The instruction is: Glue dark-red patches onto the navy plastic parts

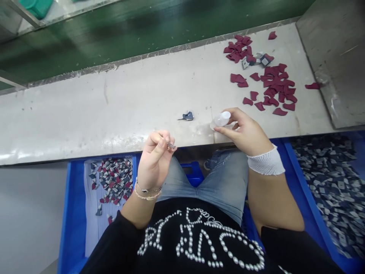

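Observation:
My left hand (155, 160) is raised above my lap, its fingertips pinched on a small grey metal piece (171, 145). My right hand (245, 131) rests at the near edge of the white worktable (114, 106) and holds a small clear plastic bottle with a white cap (221, 119), lying on its side. A white mesh band wraps my right wrist. A small blue-grey part (187, 116) lies alone on the table between my hands.
Several dark red fabric pieces (270, 82) are scattered at the table's far right. A blue bin (111, 182) at my left knee holds mixed red and grey pieces; another blue bin (327, 179) at my right holds grey pieces. A green conveyor belt (142, 26) runs behind.

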Demonstrator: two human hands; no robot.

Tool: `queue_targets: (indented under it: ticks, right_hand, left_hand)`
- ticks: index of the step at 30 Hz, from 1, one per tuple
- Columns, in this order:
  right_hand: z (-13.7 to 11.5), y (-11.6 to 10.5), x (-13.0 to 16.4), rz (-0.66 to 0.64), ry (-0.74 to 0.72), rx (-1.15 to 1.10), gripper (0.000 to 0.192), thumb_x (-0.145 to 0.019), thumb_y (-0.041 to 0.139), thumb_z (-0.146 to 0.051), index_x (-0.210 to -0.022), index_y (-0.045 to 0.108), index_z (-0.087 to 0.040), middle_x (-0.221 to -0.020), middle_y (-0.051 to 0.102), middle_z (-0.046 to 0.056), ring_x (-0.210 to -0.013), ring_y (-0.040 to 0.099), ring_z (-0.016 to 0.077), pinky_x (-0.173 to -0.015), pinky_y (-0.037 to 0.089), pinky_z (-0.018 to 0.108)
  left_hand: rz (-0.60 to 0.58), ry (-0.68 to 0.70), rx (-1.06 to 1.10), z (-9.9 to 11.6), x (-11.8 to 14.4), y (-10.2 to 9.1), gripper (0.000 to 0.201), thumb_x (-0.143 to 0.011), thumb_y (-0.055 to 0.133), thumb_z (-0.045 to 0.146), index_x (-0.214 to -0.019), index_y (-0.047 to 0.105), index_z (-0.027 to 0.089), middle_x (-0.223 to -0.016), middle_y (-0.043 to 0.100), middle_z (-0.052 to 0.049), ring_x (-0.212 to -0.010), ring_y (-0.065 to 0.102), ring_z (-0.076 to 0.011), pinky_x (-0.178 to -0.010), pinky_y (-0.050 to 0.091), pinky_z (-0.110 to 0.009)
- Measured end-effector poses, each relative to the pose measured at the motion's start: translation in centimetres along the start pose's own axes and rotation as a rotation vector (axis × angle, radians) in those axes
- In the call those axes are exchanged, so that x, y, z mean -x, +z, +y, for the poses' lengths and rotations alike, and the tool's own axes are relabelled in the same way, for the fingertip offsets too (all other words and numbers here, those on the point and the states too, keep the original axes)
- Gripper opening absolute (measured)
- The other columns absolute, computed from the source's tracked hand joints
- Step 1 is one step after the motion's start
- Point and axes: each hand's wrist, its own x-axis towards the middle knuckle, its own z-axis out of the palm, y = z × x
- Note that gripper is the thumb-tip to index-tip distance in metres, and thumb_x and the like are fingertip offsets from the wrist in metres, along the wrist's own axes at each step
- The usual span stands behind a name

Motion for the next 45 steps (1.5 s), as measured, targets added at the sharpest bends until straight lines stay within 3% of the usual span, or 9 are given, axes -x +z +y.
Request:
queue_targets:
  ticks: [12, 16, 19, 27, 32, 35, 38, 41, 45]
  right_hand:
    - [2.2, 0.5, -2.5, -0.016, 0.031, 0.012, 0.064, -0.080, 0.075, -0.051, -0.134, 0.060, -0.019, -0.128, 0.068, 0.014, -0.110, 0.063, 0.0332, -0.104, 0.048, 0.054]
    - [2.6, -2.0, -0.2, -0.166, -0.027, -0.258, 0.109, -0.085, 0.069, -0.073, -0.167, 0.012, -0.030, -0.172, 0.021, 0.013, -0.155, 0.031, 0.0326, -0.124, 0.032, 0.055]
    - [2.7, -4.1, 2.2, -0.365, -0.129, -0.586, 0.113, -0.080, 0.035, -0.100, -0.168, 0.007, -0.033, -0.175, 0.010, 0.005, -0.160, 0.018, 0.0290, -0.126, 0.030, 0.050]
    - [1.6, -6.3, 5.1, -0.358, -0.254, -0.816, 0.112, -0.076, 0.023, -0.104, -0.163, 0.016, -0.034, -0.173, 0.022, 0.005, -0.152, 0.039, 0.0301, -0.113, 0.047, 0.042]
    - [0.4, -7.1, 6.1, -0.269, -0.094, -0.590, 0.102, -0.066, 0.050, -0.101, -0.135, 0.048, -0.027, -0.126, 0.065, 0.015, -0.100, 0.068, 0.0288, -0.084, 0.056, 0.040]
    - [0.4, -6.3, 5.0, -0.255, -0.028, -0.356, 0.060, -0.083, 0.060, -0.080, -0.095, 0.055, -0.021, -0.076, 0.059, 0.004, -0.069, 0.057, 0.0189, -0.071, 0.050, 0.033]
    - [0.8, -4.3, 1.9, -0.174, -0.010, -0.154, 0.046, -0.079, 0.072, -0.053, -0.107, 0.059, -0.018, -0.079, 0.053, 0.000, -0.067, 0.052, 0.0160, -0.070, 0.046, 0.030]
    - [1.2, -2.2, -1.5, -0.148, 0.001, 0.020, 0.076, -0.065, 0.076, -0.025, -0.138, 0.058, -0.020, -0.090, 0.057, 0.001, -0.078, 0.057, 0.0191, -0.085, 0.048, 0.033]
    - [1.4, -1.4, -4.6, -0.290, 0.052, 0.148, 0.086, -0.053, 0.080, -0.017, -0.137, 0.068, -0.030, -0.097, 0.068, 0.004, -0.094, 0.066, 0.0284, -0.091, 0.050, 0.034]
  left_hand:
    - [-0.004, -0.112, 0.079, -1.0, -2.8, -0.8, 0.039, -0.086, 0.082, 0.047, -0.074, 0.055, 0.020, -0.083, 0.046, 0.003, -0.072, 0.048, -0.0089, -0.066, 0.049, -0.021]
    - [0.042, -0.135, 0.151, -0.8, -2.6, -1.0, 0.039, -0.084, 0.085, 0.044, -0.073, 0.056, 0.019, -0.082, 0.047, 0.003, -0.073, 0.049, -0.0084, -0.065, 0.049, -0.020]
    - [0.098, -0.164, 0.218, -0.2, -2.2, -0.6, 0.039, -0.079, 0.089, 0.042, -0.073, 0.059, 0.018, -0.083, 0.049, 0.003, -0.072, 0.049, -0.0084, -0.064, 0.049, -0.020]
    - [0.171, -0.165, 0.278, 2.0, -0.1, 0.9, 0.043, -0.064, 0.099, 0.037, -0.071, 0.063, 0.017, -0.081, 0.050, 0.004, -0.071, 0.048, -0.0089, -0.059, 0.050, -0.021]
    - [0.204, -0.116, 0.307, 2.8, 1.7, 0.2, 0.043, -0.061, 0.101, 0.038, -0.072, 0.065, 0.017, -0.081, 0.053, 0.004, -0.070, 0.050, -0.0089, -0.058, 0.049, -0.022]
    - [0.241, -0.095, 0.321, 2.7, 1.8, -1.1, 0.040, -0.061, 0.100, 0.037, -0.075, 0.069, 0.017, -0.082, 0.058, 0.003, -0.071, 0.054, -0.0093, -0.057, 0.048, -0.021]
    - [0.308, -0.073, 0.350, 2.1, -0.2, -3.0, 0.040, -0.059, 0.101, 0.035, -0.080, 0.072, 0.018, -0.088, 0.065, 0.001, -0.078, 0.061, -0.0110, -0.060, 0.049, -0.021]
    - [0.380, -0.075, 0.371, 1.8, -4.1, -4.4, 0.036, -0.059, 0.100, 0.025, -0.082, 0.073, 0.020, -0.090, 0.071, 0.001, -0.080, 0.066, -0.0131, -0.059, 0.048, -0.021]
    - [0.477, -0.100, 0.355, 4.8, -9.3, -3.2, 0.022, -0.072, 0.088, 0.011, -0.082, 0.071, 0.020, -0.091, 0.071, 0.001, -0.073, 0.064, -0.0111, -0.056, 0.045, -0.021]
